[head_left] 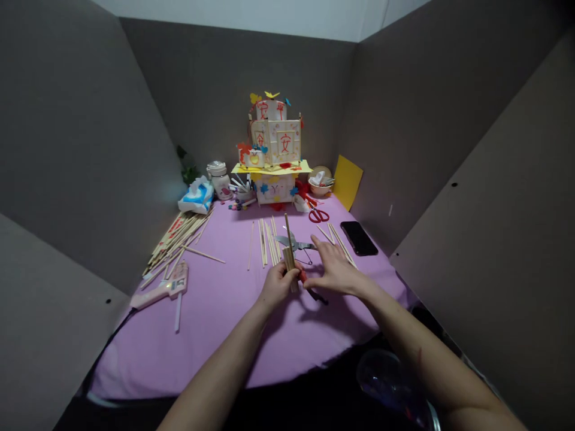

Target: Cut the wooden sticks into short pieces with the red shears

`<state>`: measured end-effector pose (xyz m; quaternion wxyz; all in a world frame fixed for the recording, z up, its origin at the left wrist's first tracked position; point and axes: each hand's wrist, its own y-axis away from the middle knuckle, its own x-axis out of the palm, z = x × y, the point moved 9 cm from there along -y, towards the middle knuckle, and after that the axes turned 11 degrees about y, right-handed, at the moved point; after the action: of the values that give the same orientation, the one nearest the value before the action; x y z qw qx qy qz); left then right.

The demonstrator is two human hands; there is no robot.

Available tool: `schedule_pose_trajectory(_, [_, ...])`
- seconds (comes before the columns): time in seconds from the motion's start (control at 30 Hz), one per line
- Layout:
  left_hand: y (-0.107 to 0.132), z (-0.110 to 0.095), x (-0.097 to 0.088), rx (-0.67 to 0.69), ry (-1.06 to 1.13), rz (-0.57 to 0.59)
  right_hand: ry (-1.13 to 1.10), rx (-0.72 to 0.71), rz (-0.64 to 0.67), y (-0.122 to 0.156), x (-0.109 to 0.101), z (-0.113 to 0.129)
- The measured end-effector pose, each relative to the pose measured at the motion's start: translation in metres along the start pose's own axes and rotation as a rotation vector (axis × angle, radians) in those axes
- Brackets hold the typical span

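Note:
My left hand [277, 284] is closed around a small upright bundle of short wooden sticks [288, 258]. One longer stick [288, 225] rises above the rest. Across the handles of a pair of pruning shears [302, 275] my right hand [336, 267] is spread, thumb at the lower red-and-black handle and fingertips by the upper one. The shears' handles stand apart, with the spring wire showing between them. Their metal blades [283, 240] lie beside the longer stick; whether they touch it I cannot tell. Several loose sticks [263, 242] lie just beyond my left hand.
A decorated paper-and-stick house [278, 140] stands at the back. Left are a stick pile [179, 239], a glue gun [164, 290] and a tissue pack [196, 196]. Right are red scissors [318, 214], more sticks [342, 244] and a phone [359, 238]. Grey panels [422, 137] enclose the table.

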<state>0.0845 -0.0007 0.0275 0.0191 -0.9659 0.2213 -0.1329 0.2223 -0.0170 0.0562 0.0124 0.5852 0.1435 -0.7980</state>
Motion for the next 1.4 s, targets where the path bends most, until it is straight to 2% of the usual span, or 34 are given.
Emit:
schedule_pose_trajectory(0.13, [-0.005,0.007,0.0,0.048,-0.153,-0.033,0.089,0.098,0.09,0.017,0.027,0.01])
schedule_pose_trajectory(0.23, [-0.008,0.015,0.007,0.045,-0.154,0.002,0.016,0.156,0.057,0.02,0.034,0.003])
schedule_pose_trajectory(0.33, [-0.015,0.015,0.009,0.023,-0.09,0.026,-0.025,0.197,-0.049,0.02,0.022,-0.015])
schedule_pose_trajectory(0.4, [-0.023,0.008,0.007,0.032,-0.035,0.017,-0.049,0.266,-0.119,0.023,0.009,-0.034])
schedule_pose_trajectory(0.5, [-0.039,-0.009,0.007,0.117,0.033,0.033,-0.201,0.368,-0.24,0.035,-0.014,-0.061])
schedule_pose_trajectory(0.6, [-0.056,-0.014,0.01,0.214,-0.044,0.056,-0.34,0.363,-0.359,0.048,-0.036,-0.071])
schedule_pose_trajectory(0.67, [-0.064,-0.002,0.009,0.219,-0.114,0.041,-0.389,0.317,-0.378,0.053,-0.046,-0.068])
schedule_pose_trajectory(0.77, [-0.07,0.024,0.003,0.144,-0.117,0.002,-0.44,0.243,-0.312,0.056,-0.053,-0.058])
schedule_pose_trajectory(0.87, [-0.071,0.037,0.001,0.115,-0.068,0.017,-0.356,0.211,-0.253,0.059,-0.064,-0.048])
schedule_pose_trajectory(1.07, [-0.073,0.035,-0.002,0.109,-0.016,-0.028,-0.111,0.181,-0.174,0.066,-0.082,-0.031])
schedule_pose_trajectory(1.23, [-0.07,0.018,0.003,0.236,-0.136,-0.076,-0.004,0.162,-0.156,0.071,-0.083,-0.026])
schedule_pose_trajectory(1.4, [-0.065,0.031,0.003,0.162,-0.121,-0.098,0.05,0.162,-0.129,0.075,-0.082,-0.026])
